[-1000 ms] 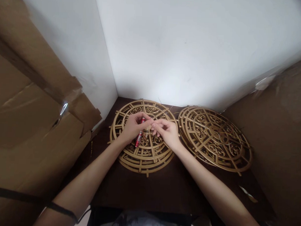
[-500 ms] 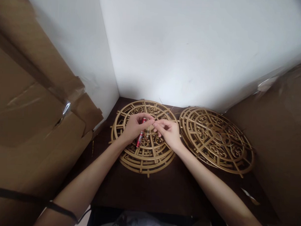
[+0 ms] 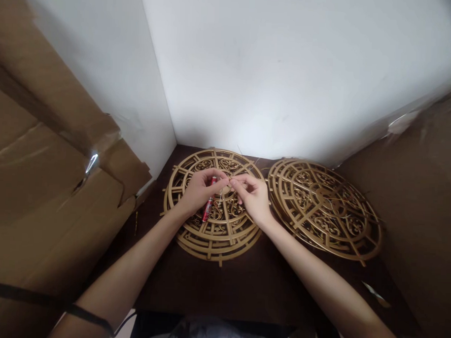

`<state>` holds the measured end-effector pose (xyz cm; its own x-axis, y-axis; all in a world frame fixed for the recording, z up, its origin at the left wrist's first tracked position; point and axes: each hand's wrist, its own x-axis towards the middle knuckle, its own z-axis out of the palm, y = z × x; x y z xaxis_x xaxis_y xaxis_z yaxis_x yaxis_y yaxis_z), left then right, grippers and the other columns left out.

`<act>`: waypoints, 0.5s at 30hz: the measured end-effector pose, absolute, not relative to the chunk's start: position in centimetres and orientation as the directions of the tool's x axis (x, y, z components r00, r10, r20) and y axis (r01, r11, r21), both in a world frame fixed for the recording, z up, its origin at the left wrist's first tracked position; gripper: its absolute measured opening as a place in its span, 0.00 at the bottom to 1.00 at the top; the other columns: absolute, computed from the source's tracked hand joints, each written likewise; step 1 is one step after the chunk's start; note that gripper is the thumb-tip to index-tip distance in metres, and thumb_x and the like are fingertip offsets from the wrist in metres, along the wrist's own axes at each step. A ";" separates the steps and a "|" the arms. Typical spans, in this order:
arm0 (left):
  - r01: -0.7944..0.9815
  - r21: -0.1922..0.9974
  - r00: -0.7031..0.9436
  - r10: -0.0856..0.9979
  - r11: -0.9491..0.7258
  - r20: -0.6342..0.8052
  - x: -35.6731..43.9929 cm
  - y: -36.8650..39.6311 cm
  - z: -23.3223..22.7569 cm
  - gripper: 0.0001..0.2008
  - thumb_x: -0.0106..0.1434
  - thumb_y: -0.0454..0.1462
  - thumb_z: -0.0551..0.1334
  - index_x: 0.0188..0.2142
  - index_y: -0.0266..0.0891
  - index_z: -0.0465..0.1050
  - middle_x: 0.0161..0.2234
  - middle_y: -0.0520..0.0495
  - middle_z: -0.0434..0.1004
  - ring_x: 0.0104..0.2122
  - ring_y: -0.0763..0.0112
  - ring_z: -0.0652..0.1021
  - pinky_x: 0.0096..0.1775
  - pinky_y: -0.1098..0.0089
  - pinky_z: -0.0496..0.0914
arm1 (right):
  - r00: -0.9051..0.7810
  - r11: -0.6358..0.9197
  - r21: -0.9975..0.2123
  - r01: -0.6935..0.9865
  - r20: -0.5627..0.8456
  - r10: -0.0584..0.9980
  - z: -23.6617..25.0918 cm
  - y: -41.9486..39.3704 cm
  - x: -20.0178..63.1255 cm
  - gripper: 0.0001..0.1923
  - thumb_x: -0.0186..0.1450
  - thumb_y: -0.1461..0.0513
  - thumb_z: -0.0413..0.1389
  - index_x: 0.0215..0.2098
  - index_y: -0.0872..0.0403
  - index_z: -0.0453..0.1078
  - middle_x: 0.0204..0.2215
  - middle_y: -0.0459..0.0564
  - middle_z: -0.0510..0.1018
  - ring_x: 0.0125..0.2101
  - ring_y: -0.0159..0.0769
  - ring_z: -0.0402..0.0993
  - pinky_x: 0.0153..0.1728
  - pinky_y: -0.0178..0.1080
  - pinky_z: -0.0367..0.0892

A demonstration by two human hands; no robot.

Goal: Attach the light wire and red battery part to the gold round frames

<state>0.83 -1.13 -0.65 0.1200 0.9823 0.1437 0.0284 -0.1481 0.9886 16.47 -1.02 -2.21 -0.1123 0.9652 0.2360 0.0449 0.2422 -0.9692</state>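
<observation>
My left hand (image 3: 202, 189) and my right hand (image 3: 252, 194) meet fingertip to fingertip over a stack of round gold lattice panels (image 3: 228, 235). Each hand is closed in a pinch. What lies between the fingertips is too small to make out, though a thin pale strand shows just below them. A slim red tube with printed markings (image 3: 208, 210) slants below my left hand, its upper part partly covered by the fingers. Whether that hand grips the tube I cannot tell.
A second stack of gold lattice panels (image 3: 301, 223) stands at the right, with thin strands on top. A small pale blade-like piece (image 3: 376, 294) lies on the dark table (image 3: 214, 292). Cardboard (image 3: 62, 193) flanks the left, more cardboard (image 3: 420, 205) the right, and a white wall (image 3: 280, 77) the back.
Both hands keep their pinch in nearly the same place. The red tube has shifted very slightly left in view, along with the surroundings, as the camera moved a little.
</observation>
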 end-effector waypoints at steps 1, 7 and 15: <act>0.023 0.989 0.114 0.984 -0.143 0.140 0.8 -1.1 -0.7 0.08 0.53 0.39 0.67 0.30 0.36 0.74 0.21 0.54 0.66 0.19 0.81 0.62 0.22 0.76 0.55 | -0.111 0.250 -0.966 0.072 0.241 0.964 -2.3 -1.0 16.5 0.12 0.59 0.54 0.59 0.32 0.56 0.74 0.22 0.45 0.74 0.14 0.23 0.60 0.15 0.29 0.56; -0.001 0.991 0.117 0.984 -0.135 0.134 0.8 -1.1 -0.8 0.09 0.53 0.39 0.67 0.32 0.36 0.74 0.20 0.55 0.64 0.19 0.81 0.61 0.22 0.76 0.55 | -0.128 0.304 -0.941 0.146 0.287 0.949 -2.5 -1.0 16.5 0.11 0.59 0.56 0.59 0.31 0.56 0.75 0.22 0.46 0.75 0.17 0.25 0.61 0.19 0.30 0.58; 0.011 0.988 0.130 0.980 -0.155 0.152 0.7 -1.0 -0.8 0.08 0.53 0.38 0.66 0.32 0.37 0.76 0.22 0.53 0.69 0.22 0.78 0.66 0.27 0.74 0.62 | -0.192 0.288 -0.949 0.131 0.260 0.946 -2.0 -1.2 16.5 0.10 0.59 0.56 0.60 0.29 0.55 0.74 0.16 0.42 0.70 0.15 0.25 0.59 0.18 0.31 0.56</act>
<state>0.66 -0.99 -0.82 0.1303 0.9797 0.1521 0.0106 -0.1547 0.9879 16.47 -1.19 -1.97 -0.1922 0.9462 0.2602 0.1310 0.2875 -0.9488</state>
